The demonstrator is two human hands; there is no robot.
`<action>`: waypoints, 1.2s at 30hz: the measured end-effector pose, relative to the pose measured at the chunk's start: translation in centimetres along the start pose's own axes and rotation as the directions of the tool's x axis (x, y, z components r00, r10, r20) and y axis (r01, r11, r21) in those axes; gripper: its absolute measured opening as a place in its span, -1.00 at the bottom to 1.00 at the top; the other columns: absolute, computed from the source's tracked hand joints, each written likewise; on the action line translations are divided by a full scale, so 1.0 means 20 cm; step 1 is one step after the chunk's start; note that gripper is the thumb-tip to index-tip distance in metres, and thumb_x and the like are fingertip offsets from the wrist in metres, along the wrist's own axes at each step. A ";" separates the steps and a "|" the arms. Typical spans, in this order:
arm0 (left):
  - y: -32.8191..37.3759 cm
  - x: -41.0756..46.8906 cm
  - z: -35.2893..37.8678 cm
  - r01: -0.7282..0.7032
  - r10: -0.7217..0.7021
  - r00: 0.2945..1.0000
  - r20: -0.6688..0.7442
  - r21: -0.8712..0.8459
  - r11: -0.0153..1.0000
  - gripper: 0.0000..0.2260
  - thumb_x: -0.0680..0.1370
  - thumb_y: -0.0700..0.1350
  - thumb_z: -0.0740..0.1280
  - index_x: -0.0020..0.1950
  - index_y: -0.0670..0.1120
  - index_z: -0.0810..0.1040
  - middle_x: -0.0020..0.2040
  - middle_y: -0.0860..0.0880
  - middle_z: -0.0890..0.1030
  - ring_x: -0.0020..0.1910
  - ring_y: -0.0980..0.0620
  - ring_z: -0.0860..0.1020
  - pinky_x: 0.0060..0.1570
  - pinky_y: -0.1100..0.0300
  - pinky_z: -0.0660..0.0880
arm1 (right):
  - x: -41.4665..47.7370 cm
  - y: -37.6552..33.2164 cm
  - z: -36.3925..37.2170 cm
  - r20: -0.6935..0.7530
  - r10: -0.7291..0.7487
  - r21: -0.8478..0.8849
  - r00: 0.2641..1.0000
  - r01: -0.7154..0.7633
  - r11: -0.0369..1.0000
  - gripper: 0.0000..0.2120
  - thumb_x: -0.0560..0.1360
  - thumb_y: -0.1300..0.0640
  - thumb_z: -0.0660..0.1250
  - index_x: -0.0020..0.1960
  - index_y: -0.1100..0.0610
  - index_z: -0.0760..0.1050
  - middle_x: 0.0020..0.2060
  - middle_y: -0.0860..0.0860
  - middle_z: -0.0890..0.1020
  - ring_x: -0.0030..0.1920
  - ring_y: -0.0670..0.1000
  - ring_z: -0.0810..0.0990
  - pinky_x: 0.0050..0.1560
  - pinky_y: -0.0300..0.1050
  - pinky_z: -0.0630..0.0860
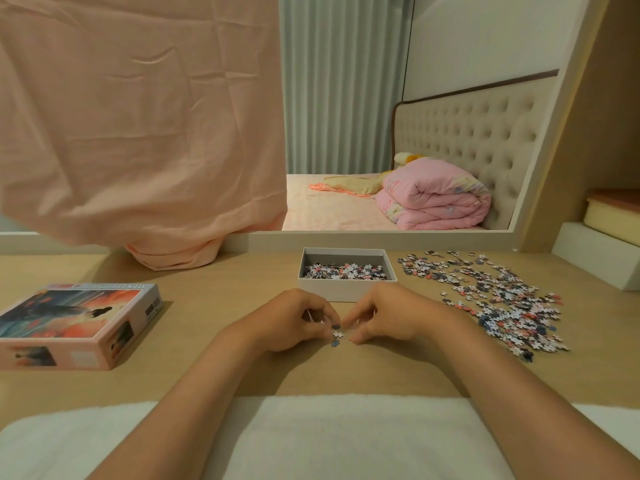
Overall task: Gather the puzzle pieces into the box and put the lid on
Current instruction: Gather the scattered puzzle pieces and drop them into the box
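1. A light wooden desk top (pixel 214 372) fills the lower half of the view. On it, far of the hands, stands an open white cardboard box (pixel 329 292) with a shallow layer of pink, white and dark puzzle pieces in it.
2. Right of the box, a wide scatter of loose puzzle pieces (pixel 498 299) lies flat on the desk, thickest at its near end.
3. Well left of the box, a printed pink-sided lid (pixel 79 323) with an orange and blue picture rests top up.
4. Just near of the box, the 2 hands meet over a small cluster of puzzle pieces (pixel 336 336) lying on the desk.
5. The left hand (pixel 294 318) has its fingers curled, thumb and fingertips pinching the top of the cluster.
6. The right hand (pixel 391 315) is curled too, its index tip at the same spot and its thumb on the desk; I cannot tell if it grips.
7. Behind the box a pale frame borders a view of a bed: a folded pink quilt (pixel 436 199), a beige tufted headboard (pixel 467 133) and pale green curtains (pixel 339 81).
8. Left of the box and above it, a peach cloth (pixel 138 116) hangs down onto the desk.
9. A white fabric pad (pixel 346 438) lies along the near edge, under the forearms.
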State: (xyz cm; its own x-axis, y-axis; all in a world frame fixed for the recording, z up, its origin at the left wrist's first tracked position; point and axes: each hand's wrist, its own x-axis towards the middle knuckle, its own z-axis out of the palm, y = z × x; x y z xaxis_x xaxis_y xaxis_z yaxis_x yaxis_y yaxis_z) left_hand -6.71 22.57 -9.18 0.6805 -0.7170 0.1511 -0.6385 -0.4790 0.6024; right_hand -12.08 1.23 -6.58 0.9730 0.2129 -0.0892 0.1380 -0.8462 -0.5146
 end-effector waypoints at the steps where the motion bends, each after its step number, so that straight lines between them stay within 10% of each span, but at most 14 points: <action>1: 0.01 0.00 0.01 -0.001 0.001 1.000 0.025 0.005 1.000 -0.84 0.47 -0.05 0.50 0.02 0.13 0.69 -0.18 0.11 0.66 -0.21 0.09 0.57 -0.12 0.22 0.49 | 0.00 -0.01 0.00 0.018 0.001 -0.037 1.000 0.000 0.999 -0.76 0.41 0.05 0.56 0.07 -0.05 0.71 -0.15 -0.16 0.71 -0.16 -0.20 0.62 -0.18 -0.40 0.44; 16: -0.01 -0.04 -0.08 0.125 -0.131 0.987 0.090 0.075 0.989 -0.93 0.44 -0.02 0.52 -0.17 0.06 0.66 -0.31 0.16 0.58 -0.34 0.25 0.46 -0.27 0.38 0.38 | 0.03 -0.07 0.07 -0.110 -0.077 -0.016 0.991 0.075 0.997 -0.93 0.38 0.08 0.56 -0.14 0.01 0.70 -0.27 -0.14 0.67 -0.28 -0.26 0.56 -0.26 -0.40 0.44; 25: -0.03 0.09 -0.11 0.032 -0.093 0.899 -0.429 -0.147 0.989 -0.90 0.48 -0.13 0.48 -0.21 -0.01 0.60 -0.32 0.11 0.55 -0.44 0.26 0.39 -0.38 0.40 0.31 | 0.07 -0.08 0.07 -0.195 -0.072 -0.001 0.978 0.073 0.997 -0.96 0.43 0.07 0.50 -0.20 -0.03 0.69 -0.29 -0.16 0.68 -0.23 -0.19 0.61 -0.07 -0.13 0.58; 30: -0.08 0.24 -0.10 0.043 -0.080 0.857 -0.510 -0.084 0.996 -0.91 0.48 -0.11 0.47 -0.21 0.01 0.60 -0.28 0.08 0.58 -0.40 0.25 0.42 -0.37 0.39 0.30 | 0.18 -0.02 -0.07 -0.604 0.081 0.168 0.793 0.027 0.985 -0.95 0.39 -0.01 0.54 -0.22 -0.10 0.68 -0.26 -0.16 0.69 -0.17 -0.14 0.62 -0.06 -0.08 0.58; 36: -0.13 0.34 -0.04 0.082 -0.017 0.866 -0.501 0.107 0.991 -0.95 0.51 -0.04 0.42 -0.14 0.09 0.66 -0.26 0.20 0.58 -0.26 0.26 0.48 -0.27 0.22 0.37 | 0.25 0.06 -0.04 -0.538 0.006 0.000 0.843 -0.007 1.000 -0.82 0.54 0.02 0.40 0.11 -0.09 0.69 0.07 -0.13 0.69 0.09 -0.08 0.59 0.13 -0.09 0.50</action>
State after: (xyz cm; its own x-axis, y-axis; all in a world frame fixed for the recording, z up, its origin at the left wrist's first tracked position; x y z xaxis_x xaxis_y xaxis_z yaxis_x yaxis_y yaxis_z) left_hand -0.08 19.34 -9.04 0.7801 -0.3586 0.5126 -0.6154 -0.5877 0.5253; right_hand -6.95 0.81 -6.93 0.9205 -0.0882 0.3806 0.1314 -0.8476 -0.5142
